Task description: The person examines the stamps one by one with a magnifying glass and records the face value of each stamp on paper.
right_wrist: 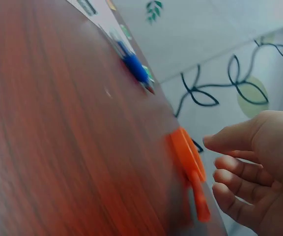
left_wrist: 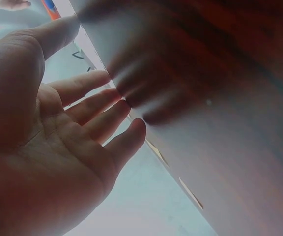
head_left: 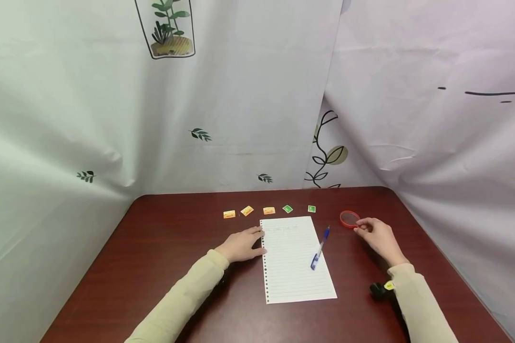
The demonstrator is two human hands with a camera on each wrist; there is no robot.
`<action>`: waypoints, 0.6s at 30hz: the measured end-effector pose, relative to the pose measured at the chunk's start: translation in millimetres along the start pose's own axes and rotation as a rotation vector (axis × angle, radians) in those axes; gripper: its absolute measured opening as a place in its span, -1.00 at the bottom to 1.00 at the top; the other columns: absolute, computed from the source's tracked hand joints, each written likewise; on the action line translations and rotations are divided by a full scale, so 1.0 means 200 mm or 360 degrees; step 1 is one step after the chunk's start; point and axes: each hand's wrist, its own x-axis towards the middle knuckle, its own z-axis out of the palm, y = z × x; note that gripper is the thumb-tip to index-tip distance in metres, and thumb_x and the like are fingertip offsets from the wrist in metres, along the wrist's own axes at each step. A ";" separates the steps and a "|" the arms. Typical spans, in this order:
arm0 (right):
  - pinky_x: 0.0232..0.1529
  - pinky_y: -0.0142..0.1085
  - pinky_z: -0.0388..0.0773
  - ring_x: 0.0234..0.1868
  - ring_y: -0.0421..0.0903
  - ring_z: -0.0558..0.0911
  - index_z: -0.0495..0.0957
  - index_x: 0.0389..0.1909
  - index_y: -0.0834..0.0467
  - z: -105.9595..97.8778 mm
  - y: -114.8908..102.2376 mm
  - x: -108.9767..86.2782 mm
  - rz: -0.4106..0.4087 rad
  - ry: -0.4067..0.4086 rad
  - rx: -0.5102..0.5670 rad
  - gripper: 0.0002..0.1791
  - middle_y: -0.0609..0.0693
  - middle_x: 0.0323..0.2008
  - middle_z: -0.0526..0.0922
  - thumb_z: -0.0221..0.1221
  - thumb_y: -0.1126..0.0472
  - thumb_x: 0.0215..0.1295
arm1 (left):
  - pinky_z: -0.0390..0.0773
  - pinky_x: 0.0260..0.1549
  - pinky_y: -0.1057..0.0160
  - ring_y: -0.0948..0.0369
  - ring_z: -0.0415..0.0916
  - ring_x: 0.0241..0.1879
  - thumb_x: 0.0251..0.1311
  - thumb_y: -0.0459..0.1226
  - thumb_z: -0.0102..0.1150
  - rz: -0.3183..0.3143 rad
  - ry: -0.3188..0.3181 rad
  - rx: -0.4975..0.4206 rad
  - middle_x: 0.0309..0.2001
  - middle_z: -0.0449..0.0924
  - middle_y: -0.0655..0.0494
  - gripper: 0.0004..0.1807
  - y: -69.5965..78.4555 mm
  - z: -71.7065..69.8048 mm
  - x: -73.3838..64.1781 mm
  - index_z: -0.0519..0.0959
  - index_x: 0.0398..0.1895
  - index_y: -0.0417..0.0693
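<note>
My left hand (head_left: 242, 244) rests at the left, hole-punched edge of a lined loose-leaf sheet (head_left: 292, 267), its fingers extended. In the left wrist view, the palm and spread fingers (left_wrist: 127, 140) show against the table surface. A red-rimmed magnifying glass (head_left: 349, 219) lies toward the back right. Beside its handle is my right hand (head_left: 379, 238), with thumb and fingers loosely bent. The right wrist view shows a gap between those fingers and the magnifying glass (right_wrist: 186, 155), which looks orange there. A blue-capped pen (head_left: 320, 248) lies across the sheet's right edge.
Several small stamp-like pieces form a row behind the sheet: orange ones (head_left: 246, 210) on the left, green ones (head_left: 311, 208) on the right. Faint writing runs along the sheet's top. A white printed curtain (head_left: 249, 109) hangs behind the dark wooden table (head_left: 163, 238).
</note>
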 end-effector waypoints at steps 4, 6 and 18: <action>-0.30 -0.28 0.49 -0.33 -0.07 0.56 0.68 -0.18 0.30 0.04 -0.05 0.02 -0.0079 -0.0025 0.0023 -0.81 0.01 -0.36 0.61 0.38 0.30 0.22 | 0.46 0.23 0.00 0.05 0.30 0.42 0.35 0.08 0.20 -0.0016 -0.0010 -0.0001 0.45 0.33 -0.06 -0.30 0.00 0.01 0.00 0.43 0.42 -0.14; -0.28 -0.27 0.52 -0.32 -0.07 0.58 0.69 -0.19 0.29 0.06 -0.07 0.02 -0.0107 -0.0049 0.0043 -0.81 0.01 -0.36 0.63 0.39 0.31 0.21 | 0.46 0.24 0.00 0.05 0.30 0.42 0.36 0.09 0.19 -0.0026 -0.0017 -0.0003 0.45 0.32 -0.06 -0.29 -0.01 0.01 0.00 0.42 0.43 -0.14; -0.31 -0.29 0.49 -0.36 -0.16 0.53 0.68 -0.14 0.27 0.17 -0.15 0.03 -0.0144 -0.0229 0.0095 -0.79 -0.06 -0.39 0.60 0.37 0.32 0.22 | 0.44 0.25 -0.01 0.04 0.29 0.43 0.36 0.09 0.19 -0.0023 -0.0010 -0.0023 0.46 0.31 -0.06 -0.29 0.00 0.00 -0.01 0.42 0.42 -0.15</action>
